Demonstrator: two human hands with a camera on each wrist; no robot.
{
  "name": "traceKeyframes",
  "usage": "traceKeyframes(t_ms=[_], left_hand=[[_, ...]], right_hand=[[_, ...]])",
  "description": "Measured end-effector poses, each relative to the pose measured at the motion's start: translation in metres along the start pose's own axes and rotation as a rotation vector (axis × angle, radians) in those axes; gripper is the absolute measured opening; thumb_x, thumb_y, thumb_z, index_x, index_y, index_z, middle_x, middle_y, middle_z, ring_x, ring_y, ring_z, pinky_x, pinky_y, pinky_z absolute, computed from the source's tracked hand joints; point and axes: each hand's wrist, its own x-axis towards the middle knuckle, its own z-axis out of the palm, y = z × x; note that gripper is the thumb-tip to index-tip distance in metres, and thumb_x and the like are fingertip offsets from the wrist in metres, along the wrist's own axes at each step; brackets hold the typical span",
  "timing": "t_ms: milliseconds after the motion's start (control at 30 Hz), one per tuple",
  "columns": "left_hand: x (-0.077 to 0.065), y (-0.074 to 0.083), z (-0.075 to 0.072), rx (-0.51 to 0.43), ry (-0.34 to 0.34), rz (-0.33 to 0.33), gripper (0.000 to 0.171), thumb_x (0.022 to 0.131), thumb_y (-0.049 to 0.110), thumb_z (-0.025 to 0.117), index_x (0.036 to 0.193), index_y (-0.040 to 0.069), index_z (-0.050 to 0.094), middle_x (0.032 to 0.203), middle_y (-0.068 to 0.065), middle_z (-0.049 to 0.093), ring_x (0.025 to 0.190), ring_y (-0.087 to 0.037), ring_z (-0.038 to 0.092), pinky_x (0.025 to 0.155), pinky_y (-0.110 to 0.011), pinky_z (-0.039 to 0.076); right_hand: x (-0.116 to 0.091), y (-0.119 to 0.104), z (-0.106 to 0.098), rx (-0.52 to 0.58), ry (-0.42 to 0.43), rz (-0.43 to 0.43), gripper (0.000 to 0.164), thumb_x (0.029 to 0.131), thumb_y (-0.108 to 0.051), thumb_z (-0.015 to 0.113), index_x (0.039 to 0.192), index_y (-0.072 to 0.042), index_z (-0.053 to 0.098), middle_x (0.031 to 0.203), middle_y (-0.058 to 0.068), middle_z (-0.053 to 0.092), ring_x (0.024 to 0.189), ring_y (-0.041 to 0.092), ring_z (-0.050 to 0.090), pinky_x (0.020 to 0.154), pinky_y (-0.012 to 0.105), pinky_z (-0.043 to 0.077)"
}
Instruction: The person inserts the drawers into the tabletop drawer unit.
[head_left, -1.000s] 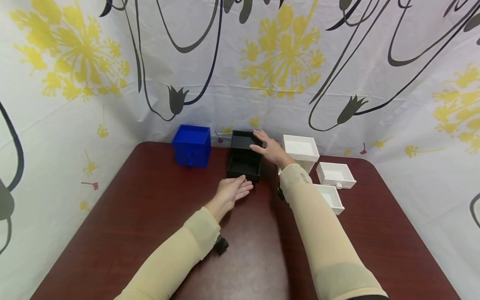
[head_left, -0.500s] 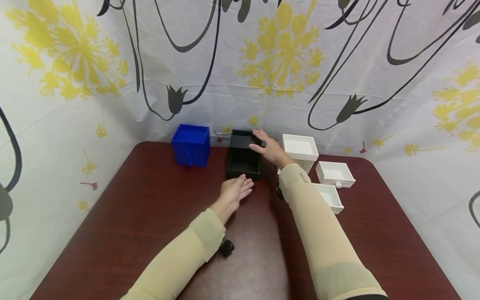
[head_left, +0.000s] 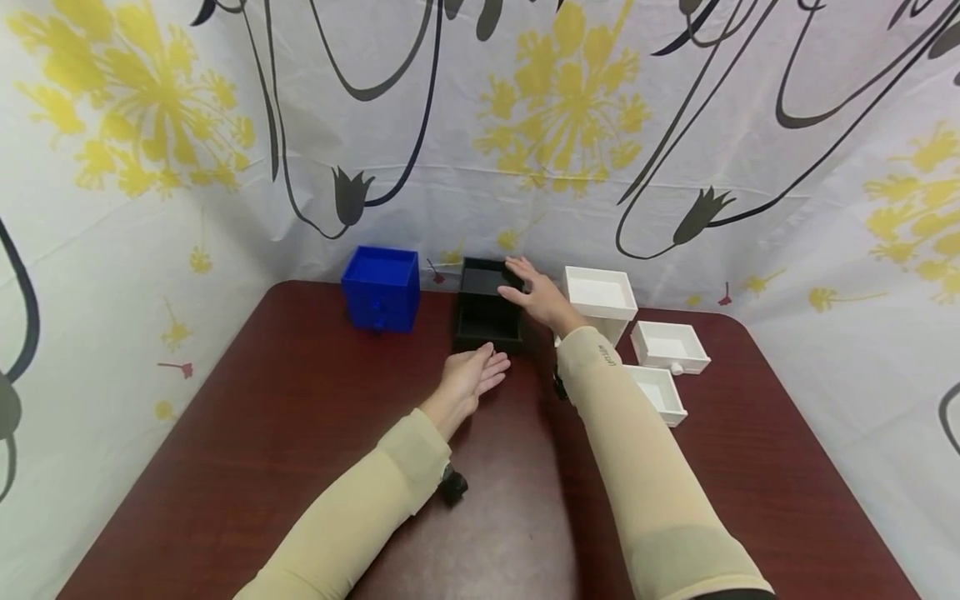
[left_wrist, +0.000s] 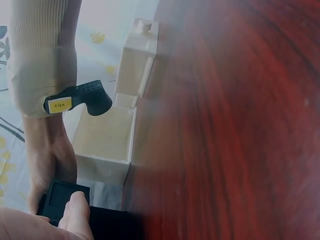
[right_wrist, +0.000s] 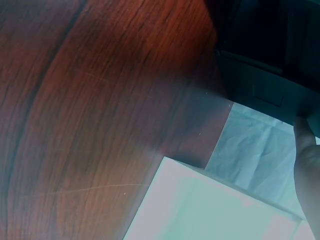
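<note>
A small black cabinet stands at the back of the table, its black drawer pulled partly out toward me. My left hand is at the drawer's front, thumb up and fingers extended. In the left wrist view its fingers reach the black front. My right hand rests against the cabinet's right side and top, with thumb and fingers spread. One of its fingers presses the black side wall in the right wrist view.
A blue cabinet stands left of the black one. To the right is a white cabinet, with two loose white drawers beside it on the red-brown table. A patterned cloth hangs behind.
The black drawer has slid a little back into its cabinet. My left hand has moved slightly forward with it, while the right hand has stayed in place.
</note>
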Motion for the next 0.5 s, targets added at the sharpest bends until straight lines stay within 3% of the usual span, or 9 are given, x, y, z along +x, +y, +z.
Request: traceKeyframes(t_ms=[500], left_hand=[[0.0069,0.0042,-0.0063,-0.013,-0.034,-0.026,0.054,0.103,0.024,0.064,0.144,-0.005,0.047,0.130,-0.022,0.066,0.116,-0.028,0.068,0.095,-0.036,0.055]], right_hand=[[0.0000,-0.0014,-0.0002,-0.027,0.013,-0.022,0.070,0.103,-0.040,0.060,0.160,-0.011,0.031,0.168,-0.001,0.022,0.156,0.014,0.004,0.125,0.047,0.014]])
